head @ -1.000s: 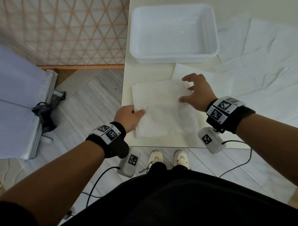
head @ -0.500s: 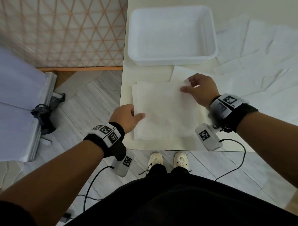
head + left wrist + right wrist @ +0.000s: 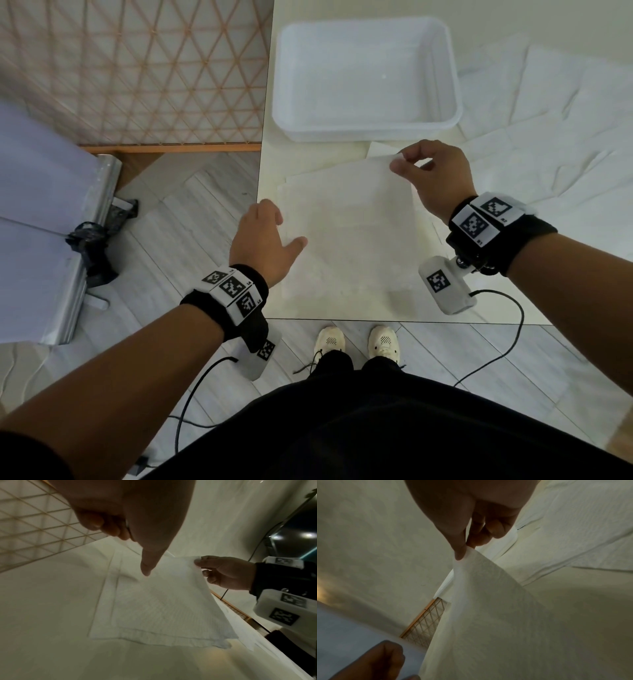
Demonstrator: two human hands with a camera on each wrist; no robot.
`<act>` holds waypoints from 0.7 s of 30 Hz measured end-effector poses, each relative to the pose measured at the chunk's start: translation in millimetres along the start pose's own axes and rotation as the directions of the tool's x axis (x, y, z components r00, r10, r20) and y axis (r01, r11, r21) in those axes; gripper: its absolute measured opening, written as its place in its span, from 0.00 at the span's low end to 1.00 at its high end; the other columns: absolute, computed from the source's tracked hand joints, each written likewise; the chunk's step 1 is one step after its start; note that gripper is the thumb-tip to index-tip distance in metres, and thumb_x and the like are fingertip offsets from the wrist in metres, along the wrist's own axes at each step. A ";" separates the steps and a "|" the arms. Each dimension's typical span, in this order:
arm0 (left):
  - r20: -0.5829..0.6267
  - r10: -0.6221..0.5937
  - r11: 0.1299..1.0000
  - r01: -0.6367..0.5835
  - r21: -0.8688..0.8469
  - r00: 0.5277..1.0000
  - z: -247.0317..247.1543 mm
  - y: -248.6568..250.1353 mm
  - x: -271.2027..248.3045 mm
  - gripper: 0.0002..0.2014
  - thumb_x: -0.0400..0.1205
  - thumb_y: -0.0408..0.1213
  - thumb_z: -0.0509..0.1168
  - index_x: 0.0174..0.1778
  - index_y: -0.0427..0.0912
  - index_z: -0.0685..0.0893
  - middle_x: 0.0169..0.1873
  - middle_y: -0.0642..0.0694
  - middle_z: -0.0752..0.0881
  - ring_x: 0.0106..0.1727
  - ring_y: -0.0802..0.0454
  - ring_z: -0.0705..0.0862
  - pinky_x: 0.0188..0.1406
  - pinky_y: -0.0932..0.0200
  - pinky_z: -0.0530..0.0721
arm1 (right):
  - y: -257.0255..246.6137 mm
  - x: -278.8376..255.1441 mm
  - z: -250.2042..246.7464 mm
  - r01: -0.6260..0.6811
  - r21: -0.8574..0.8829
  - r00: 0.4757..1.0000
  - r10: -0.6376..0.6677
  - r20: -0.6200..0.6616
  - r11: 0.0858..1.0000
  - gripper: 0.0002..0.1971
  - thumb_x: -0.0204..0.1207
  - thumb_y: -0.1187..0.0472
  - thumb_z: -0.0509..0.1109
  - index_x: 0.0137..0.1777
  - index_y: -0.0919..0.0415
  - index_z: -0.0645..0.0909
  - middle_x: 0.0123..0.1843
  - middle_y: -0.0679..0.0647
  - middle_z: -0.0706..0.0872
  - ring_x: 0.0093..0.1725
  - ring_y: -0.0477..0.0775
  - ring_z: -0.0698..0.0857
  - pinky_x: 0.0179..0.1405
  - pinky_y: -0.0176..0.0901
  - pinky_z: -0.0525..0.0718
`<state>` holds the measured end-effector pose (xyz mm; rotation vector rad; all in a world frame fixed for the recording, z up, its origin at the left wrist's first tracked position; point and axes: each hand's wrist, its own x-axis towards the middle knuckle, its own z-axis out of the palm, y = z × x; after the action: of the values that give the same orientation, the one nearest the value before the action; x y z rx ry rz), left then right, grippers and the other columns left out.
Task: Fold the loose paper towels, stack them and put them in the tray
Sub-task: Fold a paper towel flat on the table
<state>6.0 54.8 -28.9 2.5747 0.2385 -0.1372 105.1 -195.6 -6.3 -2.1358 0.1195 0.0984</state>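
Observation:
A white paper towel (image 3: 349,240) lies at the table's near left corner on top of another sheet whose edges show beside it. My right hand (image 3: 397,162) pinches the top towel's far right corner between thumb and forefinger and holds it raised off the table; the left wrist view shows the same pinch by that right hand (image 3: 198,561), and so does the right wrist view (image 3: 464,551). At the towel's left edge my left hand (image 3: 274,233) has its fingers loosely curled and holding nothing, with the thumb tip (image 3: 145,572) reaching over the sheet. The white tray (image 3: 445,120) stands just beyond, with nothing in it.
Several loose, creased paper towels (image 3: 548,144) cover the table to the right. The table's left edge (image 3: 261,178) and front edge (image 3: 376,320) run close to the towel. A lattice screen (image 3: 137,68) stands on the left, and cables hang from both wrist cameras.
My right hand has closed on the towel's far right corner and lifted it. My left hand has let go of the left edge and drawn slightly back to the left.

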 end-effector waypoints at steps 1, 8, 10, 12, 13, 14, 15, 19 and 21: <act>-0.019 0.086 0.996 -0.087 -0.033 0.996 -0.8 2.1 -0.8 0.16 0.76 0.45 0.72 0.51 0.44 0.73 0.49 0.50 0.76 0.50 0.52 0.75 0.46 0.55 0.77 | -0.6 -1.2 -1.7 0.001 0.020 1.000 -0.001 0.016 1.000 0.04 0.73 0.54 0.75 0.43 0.53 0.84 0.44 0.42 0.84 0.27 0.36 0.76 0.33 0.23 0.73; 0.327 0.274 0.951 -0.306 0.048 0.904 12.4 0.2 -11.0 0.17 0.82 0.43 0.66 0.68 0.48 0.82 0.72 0.52 0.73 0.70 0.51 0.69 0.69 0.58 0.69 | 2.7 -15.6 -15.6 -0.083 0.208 0.978 0.040 0.203 0.975 0.04 0.76 0.64 0.72 0.45 0.63 0.80 0.41 0.53 0.86 0.36 0.52 0.91 0.32 0.40 0.86; 0.329 0.272 0.954 -0.298 0.031 0.904 13.0 -1.6 -13.9 0.18 0.82 0.43 0.66 0.69 0.48 0.81 0.74 0.53 0.72 0.72 0.51 0.67 0.72 0.57 0.68 | 5.0 -21.5 -20.3 -0.101 0.242 0.967 0.038 0.251 0.965 0.05 0.77 0.66 0.71 0.47 0.68 0.79 0.40 0.56 0.87 0.40 0.55 0.91 0.39 0.45 0.89; 0.304 0.295 0.951 -0.309 -0.004 0.906 11.0 -3.7 -15.8 0.15 0.82 0.43 0.66 0.65 0.49 0.84 0.71 0.53 0.76 0.71 0.50 0.70 0.71 0.57 0.67 | 7.5 -29.1 -25.4 -0.103 0.257 0.956 0.024 0.292 0.961 0.06 0.77 0.68 0.71 0.48 0.71 0.79 0.39 0.57 0.87 0.44 0.57 0.91 0.45 0.50 0.88; 0.259 0.301 0.952 -0.306 -0.022 0.918 8.8 -5.4 -16.6 0.12 0.81 0.41 0.67 0.59 0.49 0.86 0.67 0.52 0.80 0.67 0.50 0.73 0.69 0.56 0.69 | 8.7 -33.6 -28.4 -0.099 0.258 0.950 0.014 0.311 0.961 0.06 0.75 0.69 0.72 0.47 0.71 0.79 0.39 0.58 0.88 0.45 0.60 0.90 0.48 0.51 0.88; 0.195 0.293 0.956 -0.291 -0.042 0.936 5.9 -7.4 -16.7 0.08 0.80 0.38 0.67 0.53 0.49 0.87 0.61 0.52 0.84 0.63 0.50 0.76 0.65 0.55 0.73 | 10.0 -38.5 -31.7 -0.093 0.254 0.944 0.004 0.331 0.963 0.05 0.74 0.70 0.73 0.45 0.71 0.80 0.39 0.58 0.88 0.47 0.63 0.90 0.51 0.53 0.87; 0.122 0.269 0.962 -0.263 -0.069 0.955 2.5 -9.5 -16.4 0.06 0.79 0.35 0.67 0.48 0.49 0.87 0.54 0.51 0.86 0.58 0.50 0.78 0.59 0.56 0.74 | 11.0 -43.9 -34.9 -0.084 0.245 0.936 -0.008 0.352 0.966 0.04 0.72 0.71 0.75 0.42 0.68 0.81 0.38 0.58 0.88 0.48 0.66 0.89 0.53 0.56 0.86; -0.121 0.137 0.974 -0.156 -0.167 0.983 -11.8 -15.9 -8.5 0.06 0.78 0.28 0.64 0.46 0.43 0.80 0.47 0.48 0.84 0.49 0.52 0.80 0.44 0.64 0.72 | 18.8 -65.9 -41.5 -0.033 0.148 0.875 -0.043 0.483 0.988 0.07 0.68 0.66 0.79 0.40 0.67 0.83 0.41 0.61 0.90 0.50 0.66 0.88 0.58 0.59 0.83; -0.173 0.099 0.969 -0.135 -0.209 0.980 -17.7 -13.8 -2.6 0.08 0.79 0.27 0.61 0.51 0.42 0.78 0.52 0.46 0.82 0.51 0.54 0.79 0.47 0.64 0.76 | 22.9 -74.4 -40.9 -0.019 0.102 0.835 -0.040 0.549 0.995 0.12 0.67 0.57 0.80 0.40 0.65 0.85 0.44 0.62 0.90 0.50 0.65 0.88 0.58 0.59 0.83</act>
<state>1.6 75.3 -20.6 2.3727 0.1502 0.1359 29.4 -238.9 5.3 -1.9223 -0.2253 0.6840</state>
